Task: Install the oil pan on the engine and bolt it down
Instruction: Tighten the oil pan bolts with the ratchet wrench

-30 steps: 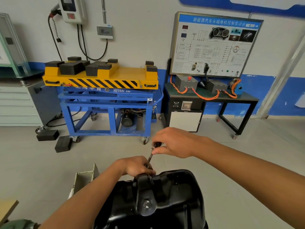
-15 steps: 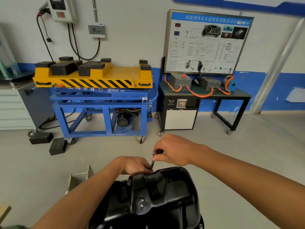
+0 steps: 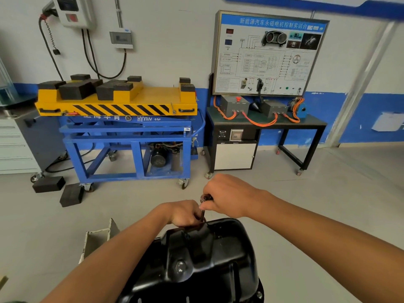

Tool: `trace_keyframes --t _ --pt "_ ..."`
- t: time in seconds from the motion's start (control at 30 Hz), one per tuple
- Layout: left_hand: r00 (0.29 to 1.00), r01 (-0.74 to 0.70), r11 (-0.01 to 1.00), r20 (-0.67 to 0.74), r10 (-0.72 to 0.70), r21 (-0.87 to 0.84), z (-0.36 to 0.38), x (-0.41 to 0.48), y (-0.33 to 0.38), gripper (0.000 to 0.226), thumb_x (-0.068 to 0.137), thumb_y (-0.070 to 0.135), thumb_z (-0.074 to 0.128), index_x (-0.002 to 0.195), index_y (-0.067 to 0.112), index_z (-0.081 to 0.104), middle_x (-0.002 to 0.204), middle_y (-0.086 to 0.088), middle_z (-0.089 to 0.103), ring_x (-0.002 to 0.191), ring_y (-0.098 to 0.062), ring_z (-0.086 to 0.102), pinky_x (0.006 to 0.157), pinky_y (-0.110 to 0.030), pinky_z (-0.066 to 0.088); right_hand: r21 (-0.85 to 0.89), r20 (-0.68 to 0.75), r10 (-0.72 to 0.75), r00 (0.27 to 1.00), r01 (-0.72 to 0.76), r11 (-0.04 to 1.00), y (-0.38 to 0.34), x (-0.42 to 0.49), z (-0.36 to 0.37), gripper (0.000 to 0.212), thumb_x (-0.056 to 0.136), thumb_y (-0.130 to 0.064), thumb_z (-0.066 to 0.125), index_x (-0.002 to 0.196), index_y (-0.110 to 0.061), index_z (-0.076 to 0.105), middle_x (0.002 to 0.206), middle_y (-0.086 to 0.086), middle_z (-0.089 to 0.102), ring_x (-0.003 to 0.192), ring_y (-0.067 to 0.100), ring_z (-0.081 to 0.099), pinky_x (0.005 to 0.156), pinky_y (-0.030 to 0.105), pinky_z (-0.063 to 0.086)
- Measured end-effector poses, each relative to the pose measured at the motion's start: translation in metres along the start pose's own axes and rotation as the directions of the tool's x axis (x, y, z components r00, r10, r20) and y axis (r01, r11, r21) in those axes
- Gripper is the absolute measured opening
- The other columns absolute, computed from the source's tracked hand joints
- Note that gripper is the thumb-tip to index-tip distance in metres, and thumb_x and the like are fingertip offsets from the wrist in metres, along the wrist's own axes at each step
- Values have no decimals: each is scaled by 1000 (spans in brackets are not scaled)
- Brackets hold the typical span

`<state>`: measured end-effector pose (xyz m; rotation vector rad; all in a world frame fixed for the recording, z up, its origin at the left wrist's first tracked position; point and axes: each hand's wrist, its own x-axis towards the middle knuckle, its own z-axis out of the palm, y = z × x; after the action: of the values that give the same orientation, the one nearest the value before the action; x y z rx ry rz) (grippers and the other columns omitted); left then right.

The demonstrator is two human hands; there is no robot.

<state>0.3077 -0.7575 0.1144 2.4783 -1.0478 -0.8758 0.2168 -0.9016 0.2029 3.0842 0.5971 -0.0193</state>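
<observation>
One black oil pan [image 3: 209, 259] sits low in the middle of the view, with a single plug [image 3: 180, 267] on its near face. Two hands hold one slim tool [image 3: 202, 214] standing at the pan's far rim: the right hand [image 3: 229, 197] pinches the top end, and the left hand [image 3: 185, 213] is curled round the lower shaft. Two loose black blocks [image 3: 49, 184] lie on the floor beside one blue cart [image 3: 131, 136].

Right hand [image 3: 227, 196] gripping tool [image 3: 202, 213] top, left hand [image 3: 185, 213] round its shaft, above black oil pan [image 3: 209, 261]
</observation>
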Motion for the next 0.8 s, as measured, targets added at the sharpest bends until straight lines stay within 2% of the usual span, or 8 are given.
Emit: trace_keyframes --t 0.1,0.17,0.3,0.4,0.5,0.6,0.67,0.8 --pt "1000 -2 1000 25 2 17 1 2 2 15 95 10 55 83 12 65 86 -6 61 81 -19 53 83 -35 49 48 -8 23 1000 -23 999 2 -1 5 48 95 -44 61 71 -2 61 66 10 53 60 26 52 60 44 48" --pt "1000 0 1000 24 1 -26 3 1 -2 16 95 9 55 84 10 66 89 -8 63 84 -19 54 87 -36 49 70 -22 46 999 -45 997 3 -1 8 48 95 -44 62 70 -4 61 65 10 54 61 27 54 60 44 49" --pt "1000 18 990 22 -15 -137 6 -2 -8 18 94 5 54 99 -8 66 93 -12 63 83 -18 54 83 -33 49 61 -72 74 995 -69 996 -3 2 14 52 94 -47 62 59 -15 41 60 4 43 62 27 51 51 35 34" --pt "996 58 967 76 -40 -249 7 -5 -13 13 95 5 55 99 3 67 94 -5 65 82 -14 58 79 -24 51 56 -119 117 986 -111 992 -10 5 19 53 92 -50 62 59 -17 37 64 3 39 62 24 47 48 31 22" --pt "997 51 970 70 -35 -239 8 -5 -15 19 95 8 55 109 3 68 101 -2 67 90 -15 60 89 -29 52 39 -152 168 974 -164 986 -15 7 22 53 92 -54 59 60 -19 34 66 0 34 55 15 34 48 29 17" --pt "1000 6 984 15 -4 -177 9 -5 -15 17 94 10 57 85 19 68 84 9 63 76 -2 57 74 -14 48 109 -174 263 949 -247 963 -13 9 26 53 90 -58 56 61 -19 37 67 0 38 55 14 36 47 29 20" --pt "998 -50 986 -47 43 -160 8 -4 -14 19 93 11 60 77 19 65 71 12 59 62 4 51 64 -13 43 185 -155 344 926 -314 931 -12 10 29 51 90 -58 54 61 -19 39 67 -1 42 56 15 40 48 28 22" --pt "933 -271 906 -318 165 -324 8 -6 -2 39 83 6 74 56 33 65 54 16 56 52 1 45 55 -12 38 300 -94 453 887 -409 862 -11 16 31 52 90 -62 50 61 -19 45 67 0 50 59 16 47 50 28 29"
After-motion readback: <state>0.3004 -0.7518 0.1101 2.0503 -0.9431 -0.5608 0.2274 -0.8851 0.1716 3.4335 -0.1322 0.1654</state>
